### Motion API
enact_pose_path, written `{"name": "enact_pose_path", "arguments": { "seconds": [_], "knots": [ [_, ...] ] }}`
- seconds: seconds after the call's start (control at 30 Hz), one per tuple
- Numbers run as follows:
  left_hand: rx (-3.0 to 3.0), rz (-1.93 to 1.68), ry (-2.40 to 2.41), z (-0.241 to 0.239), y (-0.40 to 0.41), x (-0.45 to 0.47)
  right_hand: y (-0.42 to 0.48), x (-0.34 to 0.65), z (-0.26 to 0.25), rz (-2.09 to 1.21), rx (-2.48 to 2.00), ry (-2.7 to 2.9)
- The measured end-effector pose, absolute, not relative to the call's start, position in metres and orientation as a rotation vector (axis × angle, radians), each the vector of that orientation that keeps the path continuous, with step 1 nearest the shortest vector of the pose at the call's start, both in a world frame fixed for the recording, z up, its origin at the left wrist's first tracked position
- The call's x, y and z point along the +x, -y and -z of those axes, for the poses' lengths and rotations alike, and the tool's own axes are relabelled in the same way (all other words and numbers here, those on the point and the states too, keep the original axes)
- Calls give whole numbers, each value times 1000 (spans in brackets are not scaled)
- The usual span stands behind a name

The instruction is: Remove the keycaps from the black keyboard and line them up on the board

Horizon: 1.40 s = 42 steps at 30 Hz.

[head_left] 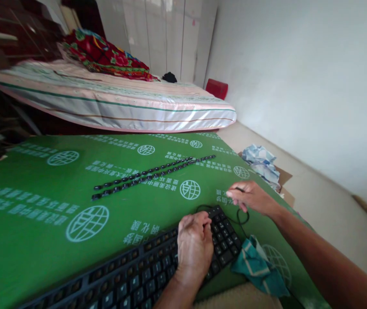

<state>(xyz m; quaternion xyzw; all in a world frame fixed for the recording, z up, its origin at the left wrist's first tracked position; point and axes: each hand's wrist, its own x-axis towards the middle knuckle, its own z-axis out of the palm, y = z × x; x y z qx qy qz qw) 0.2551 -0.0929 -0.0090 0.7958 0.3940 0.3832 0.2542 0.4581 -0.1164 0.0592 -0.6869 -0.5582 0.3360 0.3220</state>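
A black keyboard (pixel 151 262) lies at the front of a green-covered table. Its upper rows show bare sockets with no keycaps, while the lower rows and number pad still carry caps. My left hand (pixel 196 240) rests over the keyboard beside the number pad, fingers pinched together; what they hold, if anything, is hidden. Just beyond the keyboard's right end, my right hand (pixel 249 197) pinches a small black object (pixel 240 189), too small to name. The keyboard's black cable (pixel 243 219) loops beneath that hand. Two long lines of black keycaps (pixel 151 176) lie across the table's middle.
A teal checked cloth (pixel 257 266) lies by the keyboard's right end. The green table sheet (pixel 35 180) bears printed white logos. Behind it stands a bed (pixel 132 103) with a red floral blanket (pixel 106 56). Crumpled pale blue cloth or paper (pixel 261 163) sits right of the table.
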Motion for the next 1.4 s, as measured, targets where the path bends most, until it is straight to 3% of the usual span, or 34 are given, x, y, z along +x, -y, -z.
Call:
{"name": "enact_pose_path", "arguments": {
  "seconds": [0.13,0.87,1.13,1.4],
  "knots": [
    [2146,-1000,-1104,7,94,256,135,438,-54,-1061,-1718,1445],
    [2138,-942,-1143,1,98,257,133,405,-40,-782,-1951,1446],
    [2145,-911,-1150,1,97,256,124,401,-34,-825,-2032,1337],
    [2144,-913,-1138,1,98,256,125,393,-17,-488,-2041,1278]
  ]
}}
